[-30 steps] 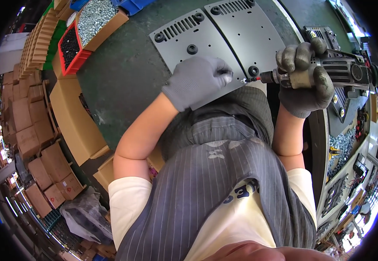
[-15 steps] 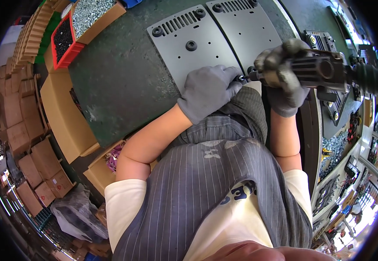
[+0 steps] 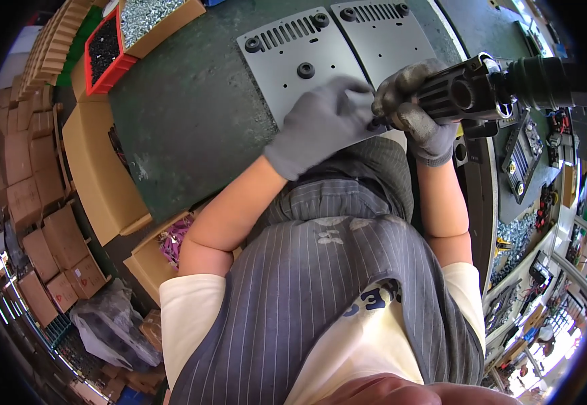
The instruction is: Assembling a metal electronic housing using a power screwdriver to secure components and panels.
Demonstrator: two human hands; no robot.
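My right hand [image 3: 430, 128], in a dark worn glove, is wrapped round a black power screwdriver [image 3: 450, 93] near its front end. The tool lies nearly level, with its tip toward the near right corner of a grey slotted metal plate [image 3: 274, 71]. At that corner sits a small black round foot [image 3: 376, 125], partly hidden by the fingers. My left hand [image 3: 315, 125], gloved in grey, is over the plate's near edge with fingers apart, slightly blurred. Nothing shows in its grip. Other black round feet [image 3: 305, 70] are on the plate.
A second grey plate [image 3: 391, 52] lies alongside on the dark green table [image 3: 179, 115]. Far left stand a red bin [image 3: 110, 79] of black parts and a cardboard box of silver screws [image 3: 146, 19]. An open carton [image 3: 98, 175] is by the left edge. Tools and hardware fill the right.
My left hand has loosened from around the black foot, its fingers now raised and spread. The screwdriver, still in my right hand, has shifted left and its rear end has swung up.
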